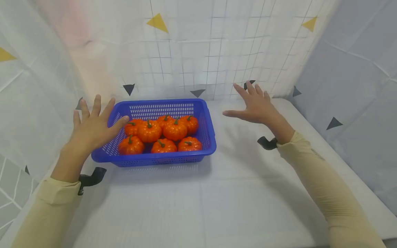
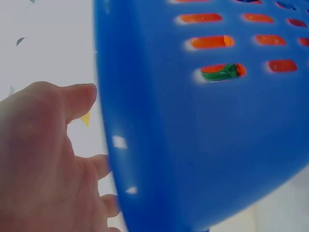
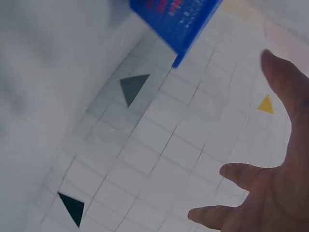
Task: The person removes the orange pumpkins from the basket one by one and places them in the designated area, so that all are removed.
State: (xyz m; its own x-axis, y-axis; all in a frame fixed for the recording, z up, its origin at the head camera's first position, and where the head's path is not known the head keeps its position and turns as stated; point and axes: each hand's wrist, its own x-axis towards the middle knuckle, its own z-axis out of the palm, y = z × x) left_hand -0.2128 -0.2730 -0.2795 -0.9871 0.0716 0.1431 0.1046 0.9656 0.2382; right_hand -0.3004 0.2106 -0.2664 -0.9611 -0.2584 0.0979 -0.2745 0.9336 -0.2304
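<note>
A blue plastic basket (image 1: 161, 159) with slotted walls stands on the white table, left of the middle in the head view. Several shiny orange pumpkins (image 1: 149, 131) with green stems lie inside it. My left hand (image 1: 93, 131), fingers spread, hovers over the basket's left end, its thumb overlapping the rim in the head view. In the left wrist view the basket's wall (image 2: 212, 125) fills most of the picture beside that hand. My right hand (image 1: 256, 107) is held in the air to the right of the basket, fingers spread and holding nothing.
The white tabletop (image 1: 235, 206) stretches in front of the basket and to its right. White sheets with grid lines and triangles form a back wall (image 1: 192, 51) and side walls (image 1: 356, 86) around the table. Black wrist mounts (image 1: 93, 177) sit at both cuffs.
</note>
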